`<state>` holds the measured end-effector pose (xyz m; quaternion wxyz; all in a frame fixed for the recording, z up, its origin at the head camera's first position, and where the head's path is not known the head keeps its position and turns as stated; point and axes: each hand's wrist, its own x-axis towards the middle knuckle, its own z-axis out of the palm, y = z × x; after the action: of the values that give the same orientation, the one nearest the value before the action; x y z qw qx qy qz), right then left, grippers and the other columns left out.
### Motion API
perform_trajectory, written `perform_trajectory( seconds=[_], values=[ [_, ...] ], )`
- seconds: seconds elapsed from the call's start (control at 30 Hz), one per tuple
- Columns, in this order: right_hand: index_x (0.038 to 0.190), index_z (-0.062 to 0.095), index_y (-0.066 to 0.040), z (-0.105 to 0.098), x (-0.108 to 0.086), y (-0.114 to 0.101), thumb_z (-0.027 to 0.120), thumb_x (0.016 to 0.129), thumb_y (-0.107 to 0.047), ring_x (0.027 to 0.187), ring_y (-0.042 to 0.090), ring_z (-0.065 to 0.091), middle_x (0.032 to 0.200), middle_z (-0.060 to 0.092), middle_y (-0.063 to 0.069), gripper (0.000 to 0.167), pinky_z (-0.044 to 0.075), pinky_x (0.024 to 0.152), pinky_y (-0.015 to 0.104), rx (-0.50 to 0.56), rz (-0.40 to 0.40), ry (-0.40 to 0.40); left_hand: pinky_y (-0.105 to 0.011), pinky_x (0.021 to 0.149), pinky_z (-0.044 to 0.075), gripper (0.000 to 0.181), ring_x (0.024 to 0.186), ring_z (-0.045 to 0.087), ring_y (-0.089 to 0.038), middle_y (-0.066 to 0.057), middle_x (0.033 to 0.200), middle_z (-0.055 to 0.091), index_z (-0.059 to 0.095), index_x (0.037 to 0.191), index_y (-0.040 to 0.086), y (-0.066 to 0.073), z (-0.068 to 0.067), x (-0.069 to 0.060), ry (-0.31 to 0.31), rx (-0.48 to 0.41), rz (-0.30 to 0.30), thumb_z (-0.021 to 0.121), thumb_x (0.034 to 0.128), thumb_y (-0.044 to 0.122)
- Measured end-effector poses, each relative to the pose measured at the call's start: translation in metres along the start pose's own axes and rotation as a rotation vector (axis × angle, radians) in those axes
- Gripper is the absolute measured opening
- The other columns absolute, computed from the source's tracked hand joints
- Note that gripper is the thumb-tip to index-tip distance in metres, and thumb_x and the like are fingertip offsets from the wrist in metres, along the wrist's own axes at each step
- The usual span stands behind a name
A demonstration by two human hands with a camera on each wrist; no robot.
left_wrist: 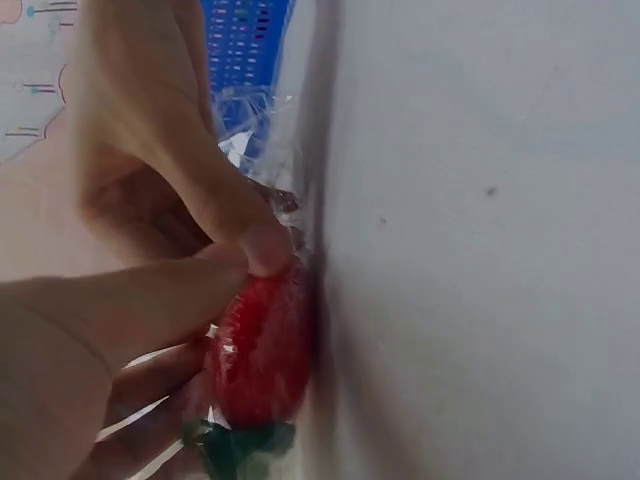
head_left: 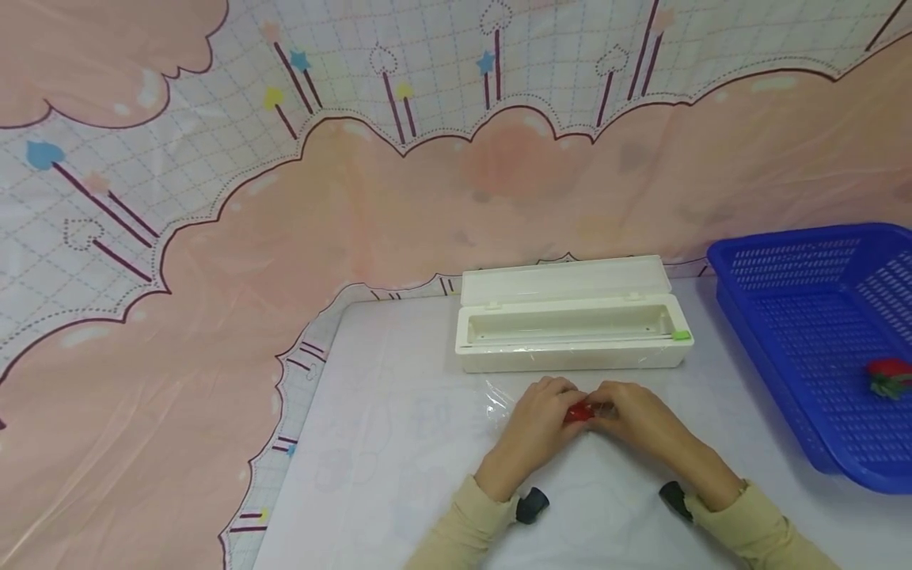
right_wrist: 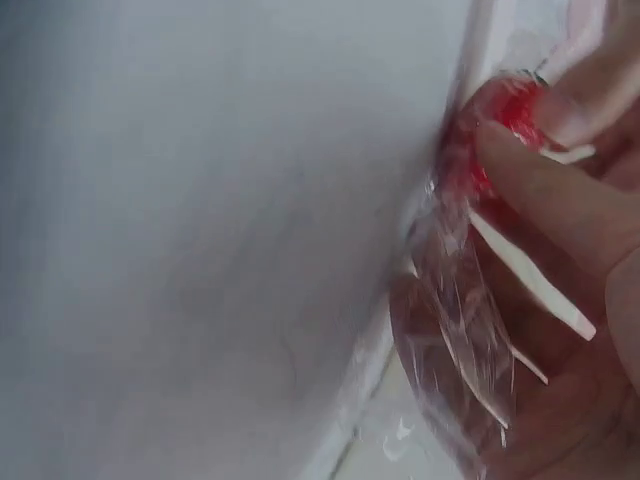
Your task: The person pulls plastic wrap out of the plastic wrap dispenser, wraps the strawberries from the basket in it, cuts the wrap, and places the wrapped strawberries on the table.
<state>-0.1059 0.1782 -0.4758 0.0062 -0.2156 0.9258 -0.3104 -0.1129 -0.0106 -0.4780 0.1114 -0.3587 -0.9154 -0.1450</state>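
A red strawberry (left_wrist: 262, 350) with green leaves is wrapped in clear cling film (right_wrist: 455, 310), low over the white table. My left hand (head_left: 536, 423) holds the strawberry from the left side, thumb and fingers round the wrapped fruit. From the other side my right hand (head_left: 641, 419) pinches the strawberry and film, its thumb meeting the left one near the fruit's pointed end. In the right wrist view, loose film hangs crumpled past the fruit, in front of the right fingers. Much of the strawberry is hidden by the hands in the head view.
Behind the hands stands a white cling film dispenser (head_left: 573, 358), lid raised, with a green slide cutter (head_left: 681, 336) at its right end. On the right is a blue plastic basket (head_left: 765, 376) holding another strawberry (head_left: 889, 377). A patterned cloth (head_left: 399, 214) hangs at the back.
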Motion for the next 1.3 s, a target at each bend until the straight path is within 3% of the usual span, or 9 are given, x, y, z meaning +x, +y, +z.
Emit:
perform_trajectory(
  seconds=[0.17, 0.37, 0.5, 0.77, 1.07, 1.3],
  values=[
    [0.101, 0.076, -0.007, -0.007, -0.004, 0.002, 0.080, 0.081, -0.013, 0.086, 0.017, 0.067, 0.094, 0.073, -0.002, 0.021, 0.056, 0.077, 0.038, 0.030, 0.005, -0.044, -0.015, 0.084, 0.046, 0.025, 0.094, 0.058, -0.007, 0.009, 0.100, 0.069, 0.075, 0.107, 0.019, -0.005, 0.004, 0.000, -0.036, -0.041, -0.026, 0.078, 0.0857, 0.033],
    [0.105, 0.074, -0.007, -0.016, -0.011, 0.009, 0.079, 0.083, -0.013, 0.085, 0.013, 0.064, 0.095, 0.072, -0.003, 0.023, 0.054, 0.075, 0.033, 0.044, 0.041, -0.060, -0.019, 0.090, 0.046, 0.023, 0.098, 0.059, -0.009, 0.008, 0.102, 0.070, 0.076, 0.105, 0.019, -0.006, 0.006, 0.003, -0.010, -0.025, 0.033, 0.077, 0.0866, 0.034],
    [0.105, 0.074, -0.008, -0.021, -0.015, 0.013, 0.078, 0.084, -0.013, 0.083, 0.011, 0.064, 0.094, 0.071, -0.005, 0.022, 0.055, 0.074, 0.031, 0.050, 0.034, -0.042, -0.019, 0.094, 0.045, 0.024, 0.101, 0.060, -0.010, 0.008, 0.103, 0.070, 0.076, 0.105, 0.019, -0.004, 0.008, 0.008, 0.000, -0.051, 0.065, 0.078, 0.0862, 0.035],
    [0.101, 0.074, -0.009, -0.032, -0.023, 0.025, 0.080, 0.082, -0.015, 0.082, 0.009, 0.064, 0.091, 0.070, -0.007, 0.020, 0.055, 0.073, 0.031, 0.032, 0.034, -0.004, -0.015, 0.089, 0.044, 0.028, 0.096, 0.060, -0.006, 0.010, 0.102, 0.071, 0.077, 0.106, 0.021, -0.004, 0.021, 0.018, -0.052, -0.129, 0.068, 0.078, 0.0849, 0.039],
    [0.102, 0.074, -0.010, -0.045, -0.032, 0.033, 0.079, 0.083, -0.017, 0.081, 0.004, 0.062, 0.092, 0.070, -0.009, 0.021, 0.055, 0.072, 0.029, 0.010, 0.036, -0.008, -0.016, 0.076, 0.035, 0.026, 0.084, 0.050, -0.004, 0.014, 0.085, 0.062, 0.078, 0.101, 0.029, 0.005, 0.033, 0.022, -0.064, -0.096, -0.029, 0.073, 0.0857, 0.050],
    [0.104, 0.074, -0.007, -0.068, -0.035, 0.039, 0.078, 0.084, -0.014, 0.081, 0.003, 0.063, 0.093, 0.072, -0.005, 0.021, 0.056, 0.071, 0.029, -0.015, 0.029, 0.038, -0.014, 0.077, 0.034, 0.015, 0.083, 0.049, -0.003, 0.014, 0.084, 0.063, 0.081, 0.089, 0.028, 0.005, 0.041, 0.022, -0.008, -0.226, -0.103, 0.076, 0.0854, 0.041]
  ],
)
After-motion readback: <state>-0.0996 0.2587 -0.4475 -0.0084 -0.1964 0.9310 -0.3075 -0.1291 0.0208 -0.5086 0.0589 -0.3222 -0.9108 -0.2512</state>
